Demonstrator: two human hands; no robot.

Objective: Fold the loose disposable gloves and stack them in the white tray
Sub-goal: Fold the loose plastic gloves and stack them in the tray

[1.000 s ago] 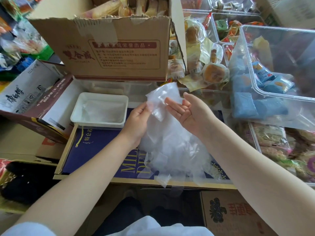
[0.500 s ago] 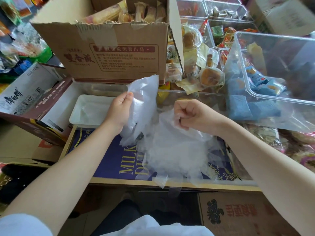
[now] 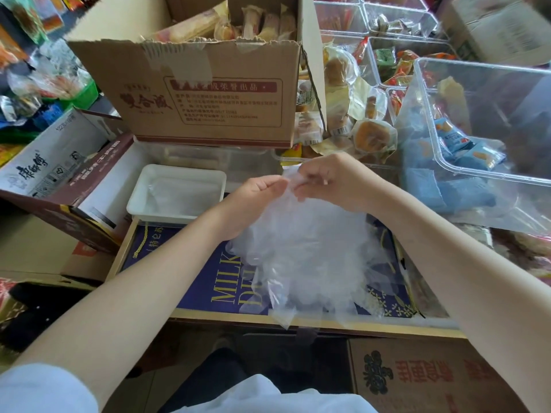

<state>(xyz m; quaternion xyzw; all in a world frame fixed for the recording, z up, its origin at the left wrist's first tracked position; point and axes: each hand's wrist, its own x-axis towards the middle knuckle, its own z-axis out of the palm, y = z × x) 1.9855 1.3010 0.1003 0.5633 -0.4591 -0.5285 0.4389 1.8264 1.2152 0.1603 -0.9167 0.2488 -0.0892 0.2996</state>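
A heap of loose clear disposable gloves lies on a dark blue box lid. Above its far edge my left hand and my right hand meet, and both pinch the top of one thin clear glove between them. The rest of that glove blends into the heap below. The white tray sits to the left of my hands, with folded clear gloves lying flat inside it.
A big open cardboard box of wrapped pastries stands behind the tray. Clear plastic bins with snack packets fill the right side. A brown-and-white carton lies at the left. Another carton sits below the lid's front edge.
My hands were apart, the left one holding a glove up. They have come together over the heap's far edge, and both now pinch one glove.
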